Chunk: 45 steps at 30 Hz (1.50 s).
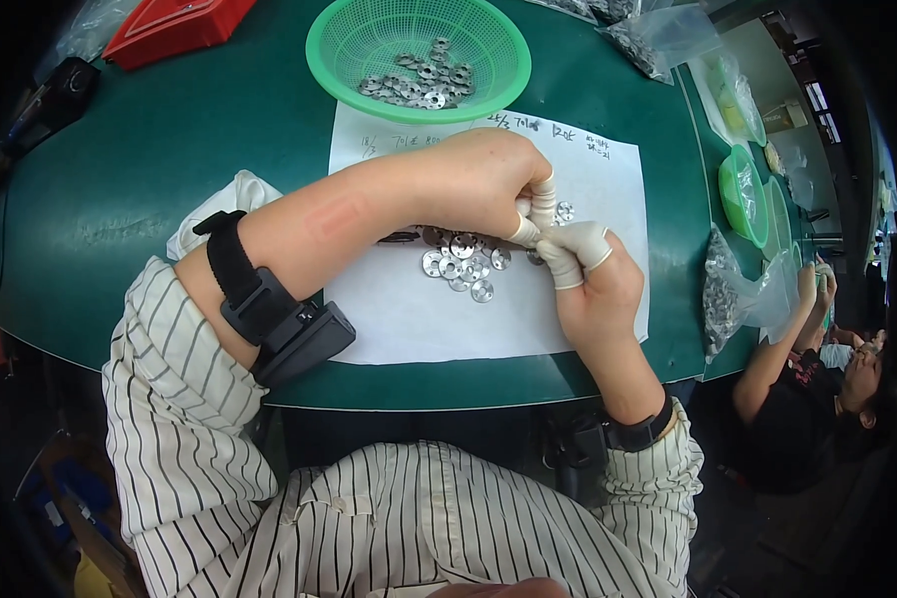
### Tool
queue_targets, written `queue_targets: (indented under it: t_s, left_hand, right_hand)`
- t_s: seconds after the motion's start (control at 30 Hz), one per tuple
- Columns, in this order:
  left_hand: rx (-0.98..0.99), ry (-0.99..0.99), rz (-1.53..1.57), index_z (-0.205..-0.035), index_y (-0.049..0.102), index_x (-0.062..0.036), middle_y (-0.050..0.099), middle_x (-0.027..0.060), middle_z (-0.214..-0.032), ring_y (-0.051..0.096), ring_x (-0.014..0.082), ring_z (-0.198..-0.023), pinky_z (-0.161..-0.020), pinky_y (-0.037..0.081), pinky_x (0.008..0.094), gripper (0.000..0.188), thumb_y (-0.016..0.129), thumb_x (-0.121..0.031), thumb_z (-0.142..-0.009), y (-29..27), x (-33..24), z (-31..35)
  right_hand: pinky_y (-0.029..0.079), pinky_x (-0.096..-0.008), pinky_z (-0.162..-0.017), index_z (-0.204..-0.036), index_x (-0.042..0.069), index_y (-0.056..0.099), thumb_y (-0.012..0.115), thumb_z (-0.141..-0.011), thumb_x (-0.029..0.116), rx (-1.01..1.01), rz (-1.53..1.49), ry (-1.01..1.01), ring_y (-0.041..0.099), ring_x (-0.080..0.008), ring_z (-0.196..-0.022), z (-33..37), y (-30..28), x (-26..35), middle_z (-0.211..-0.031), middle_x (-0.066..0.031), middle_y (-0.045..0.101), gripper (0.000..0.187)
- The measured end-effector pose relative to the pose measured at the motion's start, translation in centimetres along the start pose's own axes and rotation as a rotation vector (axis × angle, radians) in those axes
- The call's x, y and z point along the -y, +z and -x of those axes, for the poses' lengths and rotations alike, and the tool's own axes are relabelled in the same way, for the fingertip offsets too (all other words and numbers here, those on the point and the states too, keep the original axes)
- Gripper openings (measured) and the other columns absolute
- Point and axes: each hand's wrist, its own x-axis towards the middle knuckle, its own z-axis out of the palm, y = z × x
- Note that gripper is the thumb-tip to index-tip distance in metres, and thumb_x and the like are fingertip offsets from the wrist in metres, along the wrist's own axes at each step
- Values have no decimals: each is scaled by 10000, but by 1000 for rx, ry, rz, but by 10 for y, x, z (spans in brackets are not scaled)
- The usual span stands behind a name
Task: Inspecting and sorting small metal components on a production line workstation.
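My left hand (496, 189) reaches across the white paper (399, 329), with pale finger cots on its fingertips. Thumb and finger are pinched together there. Against them press the fingers of my right hand (596, 267), also capped with cots and closed. Whatever sits between the two pinches is too small and covered to make out. Just below and left of the fingertips lies a loose group of round silvery metal discs (450, 267) with holes, partly hidden by my left arm. One more disc (565, 210) shows above my right fingers.
A green mesh basket (321, 65) with many similar discs stands on the paper's far edge. A red tray (174, 30) is at the far left. Bags of metal parts (723, 289) and green baskets (743, 194) line the right side, where another person (797, 389) sits.
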Motion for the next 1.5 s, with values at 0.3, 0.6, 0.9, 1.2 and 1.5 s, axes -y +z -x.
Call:
queue_targets:
  t_s: [0.3,0.6,0.9,1.2,1.5]
  left_hand:
    - [-16,-13,-23,-770,652,-19,560,19,-603,508,105,-553,-518,401,261,194,765,-124,-651,2,-1,-3]
    - [-7,-19,-5,-768,653,-18,552,17,-593,501,110,-539,-510,399,266,204,767,-138,-648,-1,-4,0]
    - [-11,17,-5,-773,660,-14,557,35,-586,503,118,-534,-503,398,273,190,747,-132,-652,-1,-1,-2]
    - [-28,24,14,-777,663,-13,555,37,-581,501,118,-533,-502,398,276,179,738,-127,-661,-1,1,-1]
    - [-46,-7,73,-816,678,-21,571,22,-606,511,100,-546,-506,403,261,182,725,-122,-671,2,3,-4]
  right_hand:
    - [460,-237,-606,-860,26,616,654,-842,48,6,72,-37,574,-121,-661,3,1,-9,-781,-67,620,47]
    - [440,-207,-608,-902,8,611,633,-864,33,-62,-491,259,544,-77,-688,6,-2,-3,-842,-27,618,50]
    - [423,-190,-606,-929,1,610,621,-870,27,34,-345,261,518,-61,-671,6,1,-7,-843,-22,621,65]
    - [483,-230,-640,-924,11,623,653,-845,42,37,-352,275,601,-111,-712,5,1,-5,-838,-55,633,90]
    - [479,-260,-651,-864,21,601,664,-820,32,42,93,-224,598,-167,-695,0,2,-3,-779,-57,621,78]
